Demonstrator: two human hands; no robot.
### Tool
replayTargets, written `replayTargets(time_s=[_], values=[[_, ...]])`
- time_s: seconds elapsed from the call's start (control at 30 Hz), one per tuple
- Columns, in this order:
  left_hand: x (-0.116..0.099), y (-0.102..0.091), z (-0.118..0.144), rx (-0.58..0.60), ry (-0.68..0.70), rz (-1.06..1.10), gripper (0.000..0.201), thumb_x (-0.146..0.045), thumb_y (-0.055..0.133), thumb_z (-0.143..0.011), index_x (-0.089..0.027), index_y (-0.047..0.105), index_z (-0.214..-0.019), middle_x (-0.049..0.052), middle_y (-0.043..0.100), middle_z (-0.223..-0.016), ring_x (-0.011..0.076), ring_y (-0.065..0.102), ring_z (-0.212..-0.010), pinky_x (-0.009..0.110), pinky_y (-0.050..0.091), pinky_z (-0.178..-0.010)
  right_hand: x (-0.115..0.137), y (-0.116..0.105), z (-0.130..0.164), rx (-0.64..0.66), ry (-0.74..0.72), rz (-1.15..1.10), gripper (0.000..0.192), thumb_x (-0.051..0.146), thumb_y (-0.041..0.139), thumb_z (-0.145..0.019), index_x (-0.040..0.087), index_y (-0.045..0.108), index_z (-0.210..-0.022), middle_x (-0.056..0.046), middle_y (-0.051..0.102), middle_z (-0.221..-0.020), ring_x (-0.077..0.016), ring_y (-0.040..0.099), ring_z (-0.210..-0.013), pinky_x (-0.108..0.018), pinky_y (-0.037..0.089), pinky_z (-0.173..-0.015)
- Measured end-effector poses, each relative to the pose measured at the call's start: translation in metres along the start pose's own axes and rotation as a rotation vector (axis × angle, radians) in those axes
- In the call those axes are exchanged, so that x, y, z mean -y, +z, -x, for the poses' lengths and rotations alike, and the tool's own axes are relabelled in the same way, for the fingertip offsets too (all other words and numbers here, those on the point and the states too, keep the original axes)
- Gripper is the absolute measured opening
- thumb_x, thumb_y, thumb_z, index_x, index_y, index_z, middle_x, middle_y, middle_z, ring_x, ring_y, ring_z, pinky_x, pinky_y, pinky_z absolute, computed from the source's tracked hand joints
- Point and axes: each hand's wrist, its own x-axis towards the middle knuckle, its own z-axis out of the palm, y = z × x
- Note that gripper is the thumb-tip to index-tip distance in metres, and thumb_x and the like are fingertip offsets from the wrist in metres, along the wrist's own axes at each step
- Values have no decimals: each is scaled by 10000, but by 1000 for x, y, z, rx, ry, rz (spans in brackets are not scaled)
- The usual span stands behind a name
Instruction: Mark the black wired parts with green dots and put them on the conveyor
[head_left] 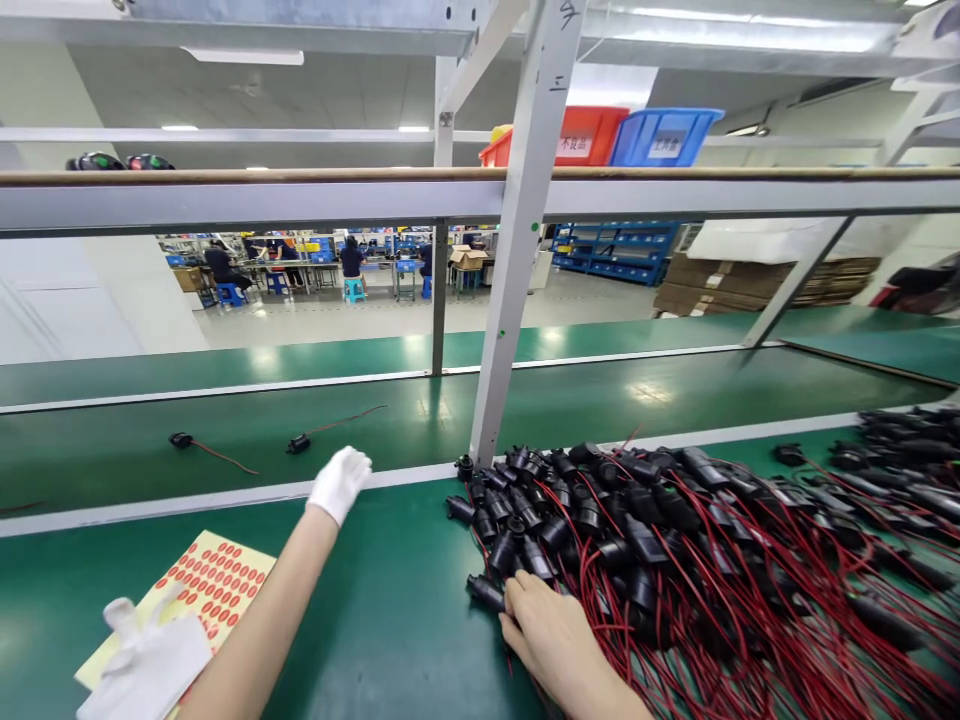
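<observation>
Black plug connectors with red wires (675, 560) lie heaped in a tangle on the green counter (390, 610); one connector (486, 592) sits at the pile's near edge, touching the bare right hand (551, 635).

To your near left lies a yellow sticker sheet (214, 580) beside a white glove (146, 665); far off, red (589, 135) and blue bins (664, 135) sit overhead, possibly labelled.

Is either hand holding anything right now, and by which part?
The gloved left hand is open and holds nothing. The bare right hand rests at the edge of the pile of black plugs, fingertips on one plug; whether it grips it cannot be told.
</observation>
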Motion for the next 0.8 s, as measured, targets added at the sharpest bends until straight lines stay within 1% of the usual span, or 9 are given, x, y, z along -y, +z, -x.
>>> replayTargets(time_s=[0.13, 0.2, 0.27, 0.37, 0.47, 0.57, 0.63, 0.7, 0.8], values=[[67, 11, 66, 5, -245, -26, 158, -209, 565, -970, -113, 669, -1041, 109, 707, -1051, 182, 671, -872, 347, 516, -862, -4, -21, -18, -44, -31, -38, 244, 106, 498, -911, 235, 527, -704, 44, 629, -597, -127, 653, -469, -211, 439, -441], [95, 18, 100, 25, -334, -7, 121, -179, 596, -942, -101, 677, -987, 112, 718, -962, 165, 674, -786, 315, 499, -819, -3, -34, -25, -90, -33, -44, 274, 155, 404, -1009, 224, 545, -784, 24, 647, -656, -122, 664, -501, -215, 440, -460], [112, 29, 129, 65, -421, 19, 173, -250, 667, -909, -89, 684, -967, 122, 717, -939, 167, 677, -768, 305, 493, -788, 0, -46, -31, -133, -60, -40, 286, 191, 349, -1056, 202, 566, -869, -14, 663, -729, -138, 667, -536, -239, 451, -488], [115, 49, 154, 216, -491, 131, 335, -404, 738, -861, -88, 704, -966, 151, 708, -1073, 197, 688, -926, 299, 496, -849, 9, -62, -38, -157, -183, -45, 342, 187, 283, -1076, 187, 597, -940, -43, 669, -778, -168, 671, -597, -276, 486, -548], [106, 70, 161, 335, -465, 340, 325, -393, 752, -859, -88, 718, -967, 138, 705, -1137, 196, 669, -1043, 284, 480, -960, 16, -75, -40, -173, -305, -66, 405, 176, 219, -1082, 177, 618, -1016, -69, 702, -860, -196, 709, -755, -299, 546, -667], [98, 85, 160, 386, -461, 565, 255, -301, 762, -863, -79, 721, -983, 98, 737, -1007, 169, 687, -948, 283, 485, -978, 20, -88, -36, -235, -303, -123, 333, 154, 282, -1075, 135, 613, -1105, -111, 714, -968, -204, 717, -871, -303, 570, -780], [96, 91, 159, 437, -512, 692, 241, -257, 791, -837, -79, 720, -983, 75, 743, -953, 157, 692, -915, 271, 492, -963, 22, -96, -31, -256, -263, -150, 280, 128, 340, -1058, 118, 611, -1131, -128, 714, -993, -202, 718, -894, -297, 570, -816], [95, 95, 161, 487, -578, 761, 261, -233, 825, -799, -69, 719, -973, 66, 740, -919, 151, 693, -899, 254, 496, -937, 25, -104, -24, -251, -249, -145, 248, 116, 389, -1043, 117, 619, -1134, -128, 723, -977, -202, 723, -877, -287, 576, -799], [95, 97, 165, 544, -634, 767, 327, -247, 853, -767, -49, 721, -992, 66, 731, -914, 140, 687, -886, 227, 492, -902, 28, -113, -19, -263, -279, -121, 241, 103, 422, -1026, 132, 645, -1111, -107, 750, -926, -197, 738, -818, -274, 587, -751]])
